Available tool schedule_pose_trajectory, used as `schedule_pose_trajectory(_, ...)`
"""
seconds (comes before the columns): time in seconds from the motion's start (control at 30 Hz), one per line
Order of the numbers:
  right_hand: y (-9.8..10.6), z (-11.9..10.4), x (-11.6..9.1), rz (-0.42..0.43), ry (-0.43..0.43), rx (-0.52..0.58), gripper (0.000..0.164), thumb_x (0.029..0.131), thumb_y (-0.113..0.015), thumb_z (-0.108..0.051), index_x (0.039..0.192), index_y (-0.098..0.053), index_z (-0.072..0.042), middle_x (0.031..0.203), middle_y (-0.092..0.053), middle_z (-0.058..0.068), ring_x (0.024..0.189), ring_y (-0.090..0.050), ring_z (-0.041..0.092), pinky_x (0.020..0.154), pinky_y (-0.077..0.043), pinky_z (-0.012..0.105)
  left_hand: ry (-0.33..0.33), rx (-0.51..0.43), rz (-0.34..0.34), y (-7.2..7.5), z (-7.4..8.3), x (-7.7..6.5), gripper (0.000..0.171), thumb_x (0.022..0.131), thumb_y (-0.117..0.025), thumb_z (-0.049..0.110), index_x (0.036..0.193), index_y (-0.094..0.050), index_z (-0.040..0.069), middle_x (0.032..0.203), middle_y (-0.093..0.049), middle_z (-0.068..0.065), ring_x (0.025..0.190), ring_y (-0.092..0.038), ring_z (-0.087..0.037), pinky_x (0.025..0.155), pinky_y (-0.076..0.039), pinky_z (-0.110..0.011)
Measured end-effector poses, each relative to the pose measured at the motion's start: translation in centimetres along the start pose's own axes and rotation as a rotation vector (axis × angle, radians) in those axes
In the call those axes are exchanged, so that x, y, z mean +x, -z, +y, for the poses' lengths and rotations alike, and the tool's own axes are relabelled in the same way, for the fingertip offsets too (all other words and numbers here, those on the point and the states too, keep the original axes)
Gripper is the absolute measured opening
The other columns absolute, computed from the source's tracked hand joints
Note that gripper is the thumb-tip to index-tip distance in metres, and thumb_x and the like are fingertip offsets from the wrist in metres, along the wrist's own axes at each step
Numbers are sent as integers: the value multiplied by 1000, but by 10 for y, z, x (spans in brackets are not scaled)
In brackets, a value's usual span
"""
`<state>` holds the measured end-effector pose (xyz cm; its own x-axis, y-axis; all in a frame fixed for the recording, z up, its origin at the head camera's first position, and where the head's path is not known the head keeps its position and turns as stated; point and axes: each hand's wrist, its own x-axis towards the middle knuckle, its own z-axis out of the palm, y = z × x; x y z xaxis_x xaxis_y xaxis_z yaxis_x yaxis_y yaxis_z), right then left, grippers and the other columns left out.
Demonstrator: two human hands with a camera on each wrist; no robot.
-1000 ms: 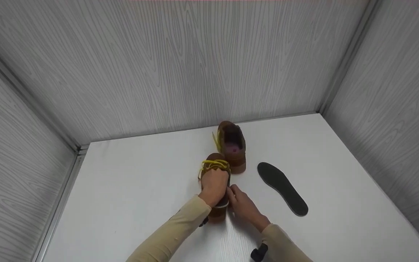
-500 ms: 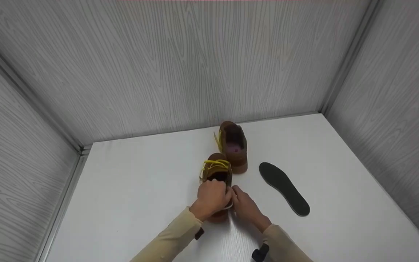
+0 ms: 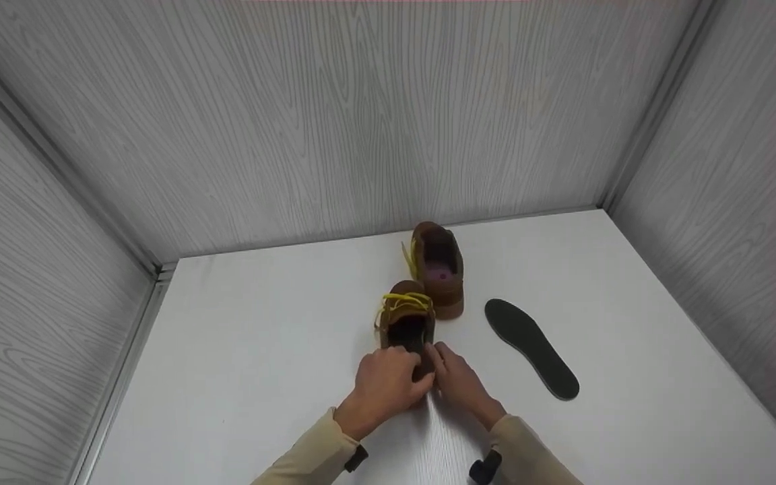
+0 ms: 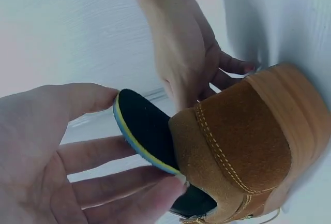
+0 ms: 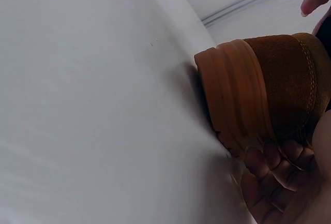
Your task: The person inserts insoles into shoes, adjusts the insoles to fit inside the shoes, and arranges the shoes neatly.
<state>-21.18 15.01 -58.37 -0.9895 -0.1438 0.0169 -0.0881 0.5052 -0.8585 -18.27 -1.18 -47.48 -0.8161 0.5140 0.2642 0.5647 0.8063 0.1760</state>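
A brown suede shoe (image 3: 407,288) with yellow laces stands on the white table, toe pointing away. My left hand (image 3: 382,382) is at its heel. In the left wrist view, the thumb and fingers of that hand hold the edge of a dark insole (image 4: 144,125) with a yellow and blue rim. Its rounded end sticks up out of the shoe's opening, and the rest is hidden inside. My right hand (image 3: 461,382) grips the shoe's right side near the heel; in the right wrist view its curled fingers (image 5: 282,164) lie against the side above the thick sole.
A second brown shoe (image 3: 447,289) stands just behind, to the right, its opening facing me and a purplish lining inside. Farther right a loose dark insole (image 3: 531,349) lies flat on the table (image 3: 280,323). Grey wood-grain panels (image 3: 334,121) enclose the back and sides.
My left hand has drawn back from deep in the shoe toward its heel, uncovering the laces and opening. The right hand stays at the shoe's side. The head view has shifted slightly.
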Motion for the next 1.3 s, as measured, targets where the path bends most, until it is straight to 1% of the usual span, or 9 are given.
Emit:
schedule_pose_trajectory(0.1, 1, 0, 0, 11, 20, -15, 45, 102, -26, -49, 95, -52, -13, 73, -50, -3, 65, -49, 14, 60, -41, 34, 46, 128, -9, -5, 7, 3, 46, 83, -61, 55, 72, -66, 10, 61, -53, -5, 53, -53, -20, 43, -42, -33)
schedule_pose_trajectory(0.2, 1, 0, 0, 13, 40, -26, 43, 103, -26, -46, 96, -54, -13, 74, -50, -3, 67, -49, 14, 62, -42, 33, 122, 215, -90, -8, 12, 9, 62, 82, -54, 67, 85, -69, 6, 70, -59, -12, 63, -58, -26, 48, -46, -36)
schedule_pose_trajectory(0.37, 0, 1, 0, 3, 45, -34, 40, 104, -27, -42, 97, -54, -14, 75, -51, -3, 70, -50, 15, 63, -43, 33, 217, 224, -213, -8, 13, 17, 66, 84, -50, 65, 94, -66, 2, 78, -58, -15, 66, -57, -24, 51, -48, -37)
schedule_pose_trajectory(0.47, 0, 0, 0, 0, 15, -13, 41, 104, -27, -45, 95, -55, -15, 74, -53, -4, 68, -51, 14, 63, -43, 34, 207, 203, -197, -8, 12, 19, 57, 83, -56, 57, 89, -66, 1, 76, -57, -15, 65, -56, -23, 49, -47, -36)
schedule_pose_trajectory(0.6, 0, 0, 0, -19, 1, 14, 43, 103, -27, -46, 92, -54, -14, 70, -54, -3, 61, -51, 14, 58, -43, 33, 192, 138, -148, -10, 8, 21, 44, 80, -64, 45, 89, -66, 2, 77, -60, -16, 70, -61, -26, 52, -50, -38)
schedule_pose_trajectory(0.8, 1, 3, 1, -12, -1, 6, 47, 101, -24, -52, 90, -54, -16, 67, -53, -3, 59, -50, 13, 57, -43, 33, 217, 56, -177, -12, 3, 24, 35, 84, -64, 37, 94, -67, 3, 84, -62, -17, 79, -61, -32, 61, -51, -41)
schedule_pose_trajectory(0.9, 2, 4, 1, -2, -2, -3, 47, 101, -25, -53, 91, -54, -17, 69, -52, -3, 62, -51, 14, 59, -42, 34, 202, 79, -173, -13, 2, 27, 32, 86, -64, 35, 90, -69, 3, 84, -64, -17, 80, -61, -33, 62, -51, -42)
schedule_pose_trajectory(1.1, 0, 3, 1, -10, -4, 4, 48, 100, -25, -54, 91, -54, -17, 71, -53, -3, 65, -51, 14, 61, -43, 33, 183, 223, -153, -17, 1, 32, 34, 90, -60, 35, 78, -71, 5, 74, -66, -11, 75, -61, -29, 64, -50, -39)
schedule_pose_trajectory(1.3, 1, 4, 1, 7, -4, 7, 47, 101, -25, -52, 90, -54, -17, 70, -52, -4, 64, -51, 13, 60, -42, 32, 170, 281, -192, -22, 3, 41, 31, 88, -64, 36, 84, -72, 7, 78, -67, -9, 74, -59, -26, 60, -50, -36)
